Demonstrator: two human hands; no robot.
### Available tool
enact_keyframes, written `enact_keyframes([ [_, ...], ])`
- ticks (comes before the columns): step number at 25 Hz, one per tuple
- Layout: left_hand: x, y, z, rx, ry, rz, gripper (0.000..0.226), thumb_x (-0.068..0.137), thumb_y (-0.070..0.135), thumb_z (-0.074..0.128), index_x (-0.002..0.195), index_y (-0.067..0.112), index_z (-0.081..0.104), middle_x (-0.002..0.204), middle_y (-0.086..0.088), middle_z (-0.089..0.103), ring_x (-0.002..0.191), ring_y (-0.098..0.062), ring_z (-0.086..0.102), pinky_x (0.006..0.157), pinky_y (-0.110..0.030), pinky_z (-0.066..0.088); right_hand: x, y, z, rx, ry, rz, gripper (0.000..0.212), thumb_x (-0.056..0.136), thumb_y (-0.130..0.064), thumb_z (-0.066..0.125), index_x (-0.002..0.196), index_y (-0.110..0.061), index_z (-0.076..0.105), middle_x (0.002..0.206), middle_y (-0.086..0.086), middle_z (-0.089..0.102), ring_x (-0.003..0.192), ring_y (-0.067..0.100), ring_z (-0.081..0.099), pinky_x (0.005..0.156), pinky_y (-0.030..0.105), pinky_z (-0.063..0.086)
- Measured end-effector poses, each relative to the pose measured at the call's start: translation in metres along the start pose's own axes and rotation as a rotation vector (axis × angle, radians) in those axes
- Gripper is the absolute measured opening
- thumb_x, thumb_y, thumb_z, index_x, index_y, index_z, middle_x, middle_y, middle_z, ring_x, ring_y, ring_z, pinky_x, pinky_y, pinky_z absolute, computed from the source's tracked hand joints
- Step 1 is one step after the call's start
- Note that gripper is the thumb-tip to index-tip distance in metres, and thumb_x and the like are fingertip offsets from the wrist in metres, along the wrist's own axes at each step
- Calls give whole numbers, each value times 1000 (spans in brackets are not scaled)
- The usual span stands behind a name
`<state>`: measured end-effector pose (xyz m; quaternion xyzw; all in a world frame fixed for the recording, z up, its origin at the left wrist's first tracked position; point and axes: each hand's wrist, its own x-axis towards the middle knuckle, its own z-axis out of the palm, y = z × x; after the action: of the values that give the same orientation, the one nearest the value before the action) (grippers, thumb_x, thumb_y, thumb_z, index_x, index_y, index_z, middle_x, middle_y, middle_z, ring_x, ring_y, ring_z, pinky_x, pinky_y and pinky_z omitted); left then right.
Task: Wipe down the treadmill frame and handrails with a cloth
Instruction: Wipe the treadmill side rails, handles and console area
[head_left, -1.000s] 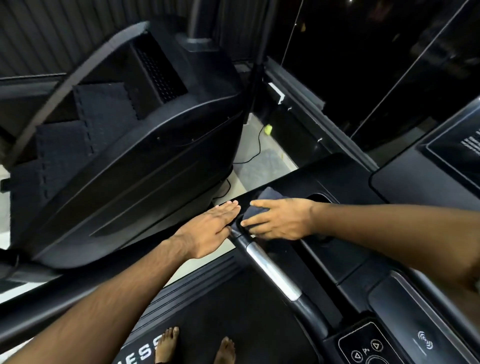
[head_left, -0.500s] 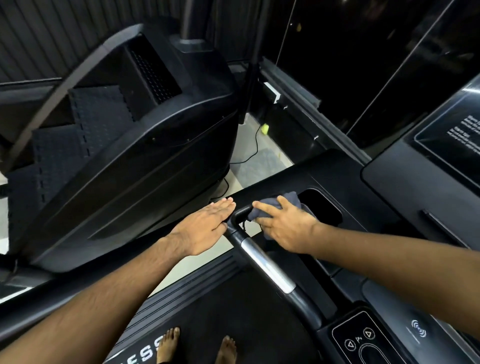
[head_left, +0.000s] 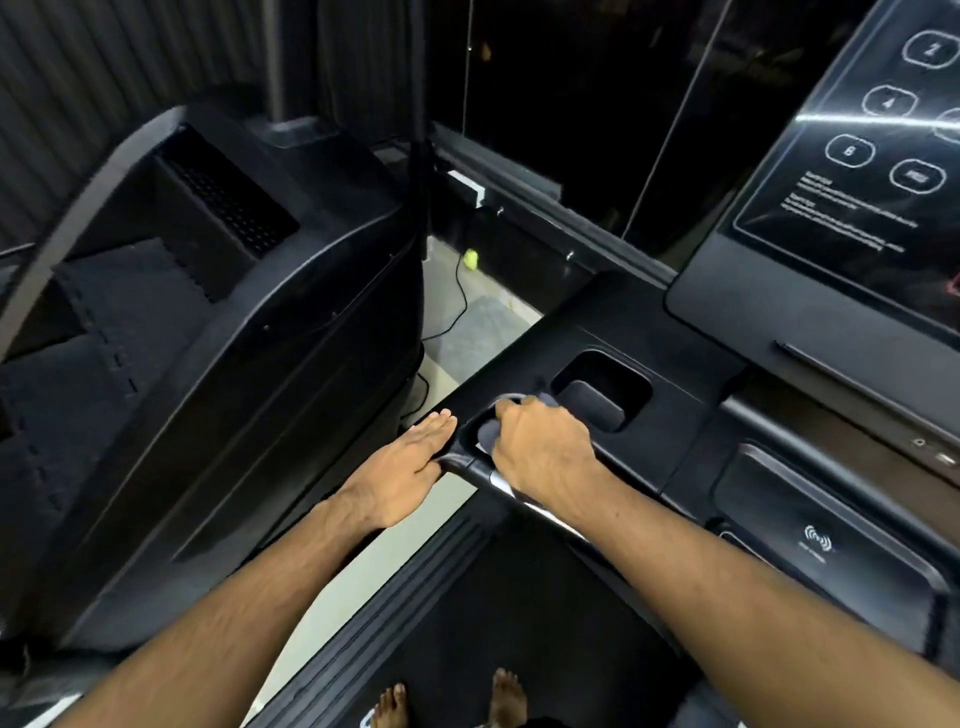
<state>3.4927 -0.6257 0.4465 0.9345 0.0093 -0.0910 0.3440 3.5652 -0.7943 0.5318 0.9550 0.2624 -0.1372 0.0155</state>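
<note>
At one handrail (head_left: 464, 463), left hand (head_left: 402, 470) flat, right hand (head_left: 540, 452) around one cloth (head_left: 487, 435).

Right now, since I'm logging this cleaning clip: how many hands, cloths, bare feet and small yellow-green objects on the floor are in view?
2 hands: left hand, right hand
1 cloth, gripped by the right hand
2 bare feet: left foot, right foot
1 yellow-green object on the floor
Total: 6
</note>
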Motion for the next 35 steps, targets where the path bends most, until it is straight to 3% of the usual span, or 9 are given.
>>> enact_keyframes([
  [6,-2,-6,-7,-73,-7,30,60,97,4,37,154,19,25,161,9,18,145,4,9,121,-21,6,-10,-68,29,-182,-299,339,70,104,-35,41,158,-4,8,157,34,23,134,66,28,102,75,31],
  [9,-4,-9,-6,-73,-19,53,59,98,4,37,153,20,25,160,10,18,145,4,10,122,-23,8,-15,-74,43,-159,-142,331,70,109,-40,25,158,-3,-8,159,38,12,135,72,17,104,69,31],
  [13,-1,-14,-8,-128,2,46,62,95,0,38,152,21,29,159,10,23,144,5,16,122,-24,12,-3,-88,47,-155,-80,282,73,109,-32,31,155,-2,-17,159,40,2,137,70,14,103,68,31],
  [18,-2,-19,-5,-70,-27,100,63,95,1,43,153,17,26,159,12,17,145,6,8,117,-13,3,-27,-45,59,-94,62,438,56,106,-39,30,155,-13,24,147,20,43,134,50,38,107,68,22],
  [21,2,-19,-7,-67,-96,132,64,92,20,37,154,20,21,160,13,9,146,6,2,121,-20,2,-15,-69,67,-4,152,499,53,100,-44,35,144,-16,44,133,13,57,128,45,44,99,59,30],
  [24,4,-27,-10,-67,-131,167,68,88,30,30,154,22,17,160,15,5,144,9,-2,121,-22,2,-10,-71,80,-28,228,437,53,99,-47,39,142,-17,47,129,11,60,126,39,47,92,55,32],
  [28,4,-28,-8,-36,-146,221,63,94,38,22,153,21,13,158,18,0,142,13,-9,121,-23,-2,-24,-59,81,-6,356,721,45,97,-46,39,130,-21,56,122,5,62,130,36,44,95,57,31],
  [32,7,-33,-7,3,-149,284,67,93,51,13,153,20,10,160,14,-1,143,11,-9,122,-25,-1,-28,-60,94,-44,396,579,46,95,-47,43,130,-21,58,125,6,62,130,35,47,96,57,34],
  [35,8,-34,-8,27,-145,314,70,89,55,8,152,23,5,159,15,-4,143,10,-11,121,-23,-4,-46,-38,89,4,511,912,39,94,-45,45,120,-23,63,120,3,63,131,34,45,99,58,31],
])
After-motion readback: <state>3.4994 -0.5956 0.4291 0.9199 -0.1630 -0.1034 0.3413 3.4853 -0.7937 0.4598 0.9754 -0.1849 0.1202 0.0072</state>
